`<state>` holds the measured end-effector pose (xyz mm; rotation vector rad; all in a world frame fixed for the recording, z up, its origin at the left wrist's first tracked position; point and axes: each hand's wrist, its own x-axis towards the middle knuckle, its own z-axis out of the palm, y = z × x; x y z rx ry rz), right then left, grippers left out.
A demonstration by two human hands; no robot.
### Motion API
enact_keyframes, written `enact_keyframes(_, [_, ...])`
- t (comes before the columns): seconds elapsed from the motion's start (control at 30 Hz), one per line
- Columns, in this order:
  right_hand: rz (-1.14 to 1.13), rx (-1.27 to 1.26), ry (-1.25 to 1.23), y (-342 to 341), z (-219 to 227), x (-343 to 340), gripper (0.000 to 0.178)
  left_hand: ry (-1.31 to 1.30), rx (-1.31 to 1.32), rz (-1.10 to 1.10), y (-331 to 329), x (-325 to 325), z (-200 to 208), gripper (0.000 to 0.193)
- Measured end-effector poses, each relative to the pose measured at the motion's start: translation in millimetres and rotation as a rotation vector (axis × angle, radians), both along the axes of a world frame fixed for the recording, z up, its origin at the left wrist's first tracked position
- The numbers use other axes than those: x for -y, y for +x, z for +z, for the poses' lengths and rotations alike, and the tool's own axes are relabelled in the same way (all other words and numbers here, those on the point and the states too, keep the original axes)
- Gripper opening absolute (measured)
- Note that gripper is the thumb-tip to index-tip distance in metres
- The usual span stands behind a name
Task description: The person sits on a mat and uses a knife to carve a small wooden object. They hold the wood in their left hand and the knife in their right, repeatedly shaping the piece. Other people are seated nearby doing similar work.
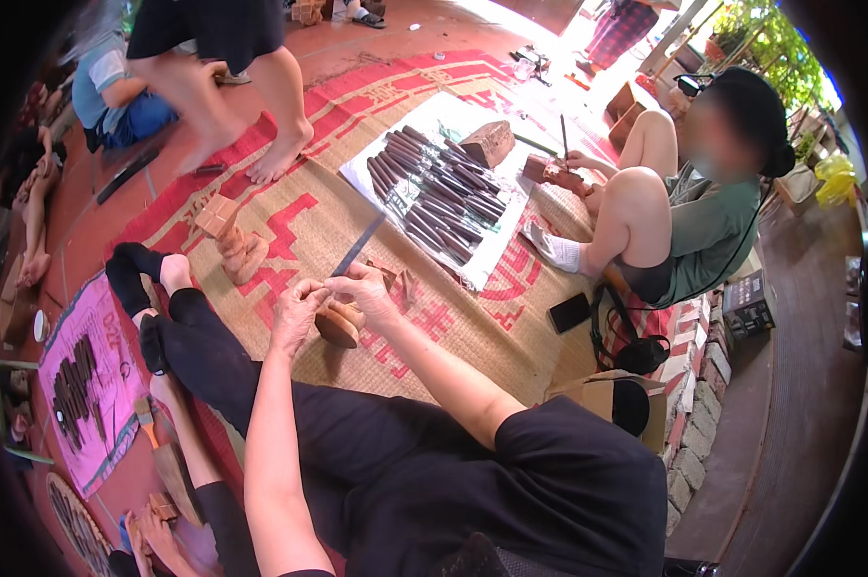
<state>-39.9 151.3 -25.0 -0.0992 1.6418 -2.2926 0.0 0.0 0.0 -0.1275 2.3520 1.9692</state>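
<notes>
My left hand and my right hand meet over my lap, fingers closed and tips touching. From between them a flat dark grey strip, like a file or blade, slants up and away; my right fingers close around its near end. What my left fingers pinch is hidden. Just below the hands sits a carved wooden piece with a rounded base, partly covered by my wrists. Another wooden block shows behind my right hand.
Many dark-handled carving tools lie on a white sheet, with a wood block beside them. A wooden carving stands on the patterned mat. At right, a seated person works wood. A black phone lies nearby. Someone's bare legs pass ahead.
</notes>
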Motion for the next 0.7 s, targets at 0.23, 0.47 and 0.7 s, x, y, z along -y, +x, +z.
enact_keyframes(0.23, [0.183, -0.034, 0.077, -11.9, 20.9, -15.9, 0.015, 0.06, -0.052, -0.064, -2.7, 2.2, -5.1, 0.014])
enact_keyframes(0.47, [0.184, -0.084, 0.134, -10.5, 28.8, -20.6, 0.009, 0.023, 0.017, -0.086, 0.0, 3.2, -2.6, 0.013])
enact_keyframes(0.7, [-0.027, 0.138, 0.022, -10.1, 35.7, -38.5, 0.011, 0.048, -0.073, 0.035, -1.8, 2.9, -8.5, 0.02])
